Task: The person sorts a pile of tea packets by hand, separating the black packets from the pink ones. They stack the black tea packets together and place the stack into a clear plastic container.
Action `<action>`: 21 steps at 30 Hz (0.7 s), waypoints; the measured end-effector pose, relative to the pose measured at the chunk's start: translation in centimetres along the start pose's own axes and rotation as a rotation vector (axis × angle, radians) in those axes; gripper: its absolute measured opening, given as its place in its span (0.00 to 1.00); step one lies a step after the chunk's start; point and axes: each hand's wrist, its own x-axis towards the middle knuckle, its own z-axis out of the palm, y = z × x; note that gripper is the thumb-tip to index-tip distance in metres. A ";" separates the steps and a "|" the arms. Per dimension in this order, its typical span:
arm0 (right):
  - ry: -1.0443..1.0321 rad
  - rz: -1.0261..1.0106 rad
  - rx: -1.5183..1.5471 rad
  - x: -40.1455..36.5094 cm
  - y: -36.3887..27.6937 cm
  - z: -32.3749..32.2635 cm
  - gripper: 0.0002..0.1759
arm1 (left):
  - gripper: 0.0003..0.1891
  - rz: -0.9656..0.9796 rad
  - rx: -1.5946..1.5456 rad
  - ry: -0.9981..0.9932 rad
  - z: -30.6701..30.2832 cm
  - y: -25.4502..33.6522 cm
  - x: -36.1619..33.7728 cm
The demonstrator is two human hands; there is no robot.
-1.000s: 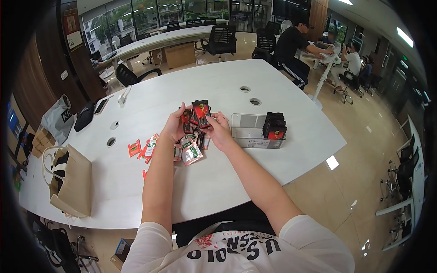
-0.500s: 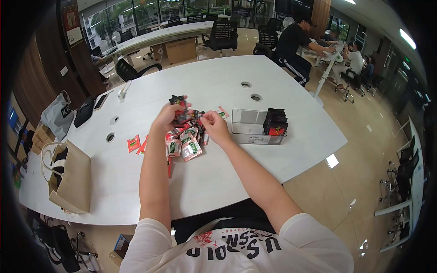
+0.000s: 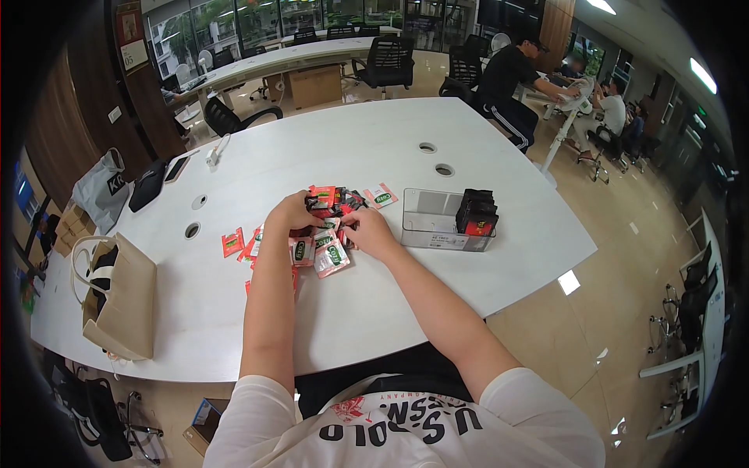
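A pile of small red, black and white-green packets (image 3: 331,257) lies on the white table (image 3: 374,312). At the pile's upper left, my left hand (image 3: 292,212) curls round dark packets, with a red one beside its fingertips. My right hand (image 3: 367,228) is at the pile's right side, its fingers pinched together at the packets; what they grip is too small to make out. To the right of the hands stands a clear plastic box (image 3: 437,238), holding a stack of black and red packets (image 3: 476,212) at its right end.
A beige handbag (image 3: 133,304) stands at the table's left. Behind it are a grey bag (image 3: 101,195), a black pouch (image 3: 148,187), a phone (image 3: 177,169) and a white charger (image 3: 212,157). A person in black (image 3: 503,78) sits beyond the table's far right.
My left hand has lowered into the pile with its black packets, and a red packet now shows by its fingers. My right hand has shifted slightly down among the packets.
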 end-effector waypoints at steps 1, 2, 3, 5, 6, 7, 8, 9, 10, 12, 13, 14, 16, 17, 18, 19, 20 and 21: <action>-0.016 0.018 0.023 0.0 0.0 0.0 0.15 | 0.45 0.000 0.017 0.007 -0.1 0.2 -0.1; -0.010 0.004 0.022 0.0 0.0 0.0 0.16 | 0.43 -0.002 0.034 0.015 -0.3 0.3 -0.3; -0.004 -0.011 0.020 -0.1 -0.1 0.0 0.16 | 0.42 -0.004 0.051 0.025 -0.5 0.4 -0.5; 0.019 -0.058 -0.012 -0.3 -0.5 -0.2 0.16 | 0.41 -0.009 0.029 0.007 -0.8 0.5 -0.6; 0.037 -0.088 -0.042 -0.4 -0.6 -0.2 0.16 | 0.40 -0.010 0.018 -0.003 -0.8 0.6 -0.7; 0.056 -0.117 -0.071 -0.5 -0.7 -0.2 0.16 | 0.40 0.002 0.030 -0.021 -0.8 0.6 -0.6; 0.064 -0.132 -0.095 -0.6 -0.7 -0.1 0.16 | 0.40 0.015 0.043 -0.039 -0.7 0.5 -0.5; 0.073 -0.147 -0.119 -0.6 -0.7 -0.1 0.15 | 0.40 0.028 0.056 -0.058 -0.6 0.5 -0.5; 0.082 -0.162 -0.143 -0.6 -0.7 0.0 0.15 | 0.40 0.039 0.063 -0.080 -0.9 1.0 -0.8; 0.086 -0.156 -0.145 -0.5 -0.6 0.2 0.13 | 0.40 0.062 0.078 -0.128 -1.4 2.1 -1.4; 0.088 -0.153 -0.147 -0.5 -0.6 0.2 0.13 | 0.40 0.077 0.073 -0.134 -1.6 2.5 -1.7; 0.096 -0.165 -0.150 -0.5 -0.7 0.2 0.11 | 0.40 0.092 0.069 -0.141 -1.7 2.9 -2.1; 0.109 -0.191 -0.156 -0.5 -0.9 0.2 0.09 | 0.39 0.102 0.047 -0.144 -1.6 3.1 -2.4; 0.152 -0.235 -0.144 -0.4 -1.0 0.2 0.07 | 0.38 0.097 0.031 -0.140 -1.4 3.0 -2.3; 0.196 -0.279 -0.132 -0.3 -1.2 0.2 0.06 | 0.37 0.093 0.015 -0.136 -1.3 3.0 -2.2; 0.240 -0.323 -0.119 -0.1 -1.5 0.1 0.05 | 0.36 0.070 -0.040 -0.156 -1.2 2.8 -2.0; 0.273 -0.332 -0.060 0.0 -1.7 -0.1 0.05 | 0.35 0.047 -0.094 -0.176 -1.2 2.6 -1.7; 0.307 -0.341 -0.001 0.2 -2.0 -0.2 0.04 | 0.33 0.023 -0.148 -0.195 -1.2 2.2 -1.3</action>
